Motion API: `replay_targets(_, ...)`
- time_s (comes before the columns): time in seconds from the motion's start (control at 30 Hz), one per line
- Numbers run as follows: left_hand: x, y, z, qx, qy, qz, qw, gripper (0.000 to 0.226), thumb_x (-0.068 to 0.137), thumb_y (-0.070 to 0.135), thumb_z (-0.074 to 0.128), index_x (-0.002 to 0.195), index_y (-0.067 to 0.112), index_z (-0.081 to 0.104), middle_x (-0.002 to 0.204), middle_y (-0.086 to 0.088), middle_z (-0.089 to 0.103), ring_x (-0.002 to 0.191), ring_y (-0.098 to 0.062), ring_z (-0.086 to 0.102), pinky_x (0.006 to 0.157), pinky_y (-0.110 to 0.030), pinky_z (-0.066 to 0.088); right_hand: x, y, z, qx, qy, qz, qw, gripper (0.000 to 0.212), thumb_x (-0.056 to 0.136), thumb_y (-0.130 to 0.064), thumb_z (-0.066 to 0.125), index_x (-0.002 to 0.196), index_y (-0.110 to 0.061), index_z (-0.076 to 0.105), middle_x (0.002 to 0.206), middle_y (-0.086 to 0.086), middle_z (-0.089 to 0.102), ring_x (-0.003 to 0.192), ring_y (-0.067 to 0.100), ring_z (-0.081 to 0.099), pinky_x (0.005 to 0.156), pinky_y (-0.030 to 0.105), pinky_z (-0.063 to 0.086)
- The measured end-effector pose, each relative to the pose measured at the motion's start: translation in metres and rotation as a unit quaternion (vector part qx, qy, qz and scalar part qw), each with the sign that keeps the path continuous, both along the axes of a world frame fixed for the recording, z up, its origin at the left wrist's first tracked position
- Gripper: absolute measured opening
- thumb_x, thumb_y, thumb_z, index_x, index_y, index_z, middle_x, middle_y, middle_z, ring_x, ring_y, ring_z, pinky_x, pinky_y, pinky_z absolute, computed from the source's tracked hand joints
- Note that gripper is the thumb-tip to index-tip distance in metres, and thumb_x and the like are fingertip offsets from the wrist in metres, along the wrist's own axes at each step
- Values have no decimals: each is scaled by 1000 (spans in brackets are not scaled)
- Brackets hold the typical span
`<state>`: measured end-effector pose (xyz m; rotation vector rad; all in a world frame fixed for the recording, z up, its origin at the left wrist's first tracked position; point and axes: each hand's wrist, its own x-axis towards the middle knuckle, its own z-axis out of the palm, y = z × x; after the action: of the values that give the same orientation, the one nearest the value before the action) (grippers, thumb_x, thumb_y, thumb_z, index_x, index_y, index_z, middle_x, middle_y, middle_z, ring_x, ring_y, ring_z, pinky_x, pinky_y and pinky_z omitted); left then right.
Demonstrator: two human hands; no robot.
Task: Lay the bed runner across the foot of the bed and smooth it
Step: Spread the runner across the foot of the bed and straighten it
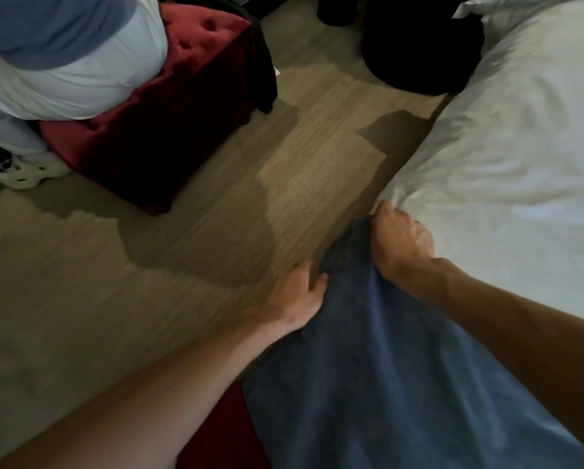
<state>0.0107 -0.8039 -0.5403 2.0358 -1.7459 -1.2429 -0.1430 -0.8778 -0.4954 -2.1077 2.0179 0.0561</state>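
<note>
Bed runner (385,367): dark blue cloth. It starts bunched at the right hand and widens back toward the person, passing under the right forearm. Its left edge hangs beside the left hand.
Long axis: as far as the view shows, it runs from the right hand's knuckles back toward the person's body, along the side of the mattress and not yet across it.
Right hand (402,248): clenched in a fist on the gathered far end of the runner, right where the cloth meets the duvet's edge.
Left hand (297,299): nearer the body and lower, with its thumb against the runner's hanging edge. I cannot tell whether the fingers pinch the cloth or only rest on it.
Bed (520,147): the rumpled white duvet spreads to the right of the right hand and beyond it.
Key relation: the open duvet lies right of the fist, so the held end probably has to travel that way. The right hand leads because it already has the grip, and the left is placed to feed and flatten.
Progress: early, since the cloth is still creased and gathered.
Risk: pulling on a bunched end could drag the duvet.
Floor (250,181): wood planks to the left of the left hand.
Red ottoman (169,113): well beyond the left hand, with a seated person (64,62) on it.
</note>
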Motion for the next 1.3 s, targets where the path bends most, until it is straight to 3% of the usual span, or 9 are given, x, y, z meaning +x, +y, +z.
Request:
replay_targets(0.13, -16, 3, 6, -14, 54, 41, 998, 46, 96, 44, 37, 133, 18, 46, 138, -8, 49, 126, -25, 44, 100, -25, 30, -15, -25, 4, -32, 5, -40, 999, 23, 88, -6, 42, 111, -4, 42, 114, 24, 57, 103, 44, 56, 82, 46, 43)
replay_targets(0.23, -25, 6, 3, -10, 63, 36, 997, 53, 94, 49, 34, 139, 21, 39, 142, -5, 44, 130, -22, 41, 110, -39, 31, -32, -27, 2, 32, -41, -22, 998, 30, 95, -28, 43, 116, -7, 47, 119, 22, 55, 107, 41, 54, 88, 46, 43)
replay_targets(0.33, -35, 11, 6, -47, 48, 19, 998, 54, 95, 44, 38, 143, 19, 34, 147, -4, 37, 135, -19, 34, 113, -36, 26, -47, -2, 4, 51, -106, 1, 993, 37, 95, -37, 45, 119, -11, 50, 120, 19, 56, 110, 38, 53, 92, 44, 44)
replay_targets(0.5, -63, 15, 20, -152, 5, -73, 986, 57, 93, 37, 47, 144, 16, 30, 150, -9, 29, 137, -23, 27, 114, -40, 23, -88, 52, 12, -30, -121, -9, 992, 26, 93, -27, 43, 111, -12, 55, 105, 14, 58, 97, 36, 54, 86, 44, 44)
replay_targets(0.8, -124, 25, 49, -232, -120, -290, 920, 64, 89, 47, 46, 145, 23, 27, 154, -6, 23, 140, -24, 19, 113, -44, 18, -150, 147, 17, -40, -35, -107, 993, 33, 96, -27, 37, 123, -13, 50, 115, 13, 56, 100, 34, 54, 87, 42, 38)
replay_targets(0.93, -135, 28, 54, -239, -121, -361, 893, 55, 93, 41, 43, 143, 22, 33, 153, -8, 24, 140, -25, 18, 112, -45, 16, -176, 172, 19, -54, -39, -192, 979, 32, 98, -31, 34, 101, -10, 57, 99, 14, 62, 86, 35, 58, 76, 40, 43)
replay_targets(1.07, -155, 18, 57, -247, -134, -398, 873, 34, 96, 19, 42, 127, 20, 54, 152, -7, 28, 139, -24, 21, 112, -44, 18, -205, 185, 23, -27, -42, -310, 949, 33, 93, -33, 52, 76, -8, 63, 82, 16, 67, 75, 37, 60, 64, 34, 44)
replay_targets(1.2, -186, 13, 60, -281, -100, -356, 885, 20, 93, 8, 41, 105, 17, 54, 123, -4, 53, 116, -25, 48, 98, -40, 33, -220, 196, 14, 2, -28, -291, 956, 18, 85, -29, 64, 95, -14, 63, 95, 9, 62, 90, 31, 56, 82, 40, 39)
replay_targets(1.3, -211, 12, 62, -261, -103, -364, 888, 24, 99, 15, 33, 114, 16, 52, 113, -3, 60, 102, -25, 55, 92, -40, 34, -226, 205, 7, 2, -19, -241, 970, 16, 87, -28, 57, 101, -19, 56, 98, 6, 56, 93, 28, 50, 85, 41, 32)
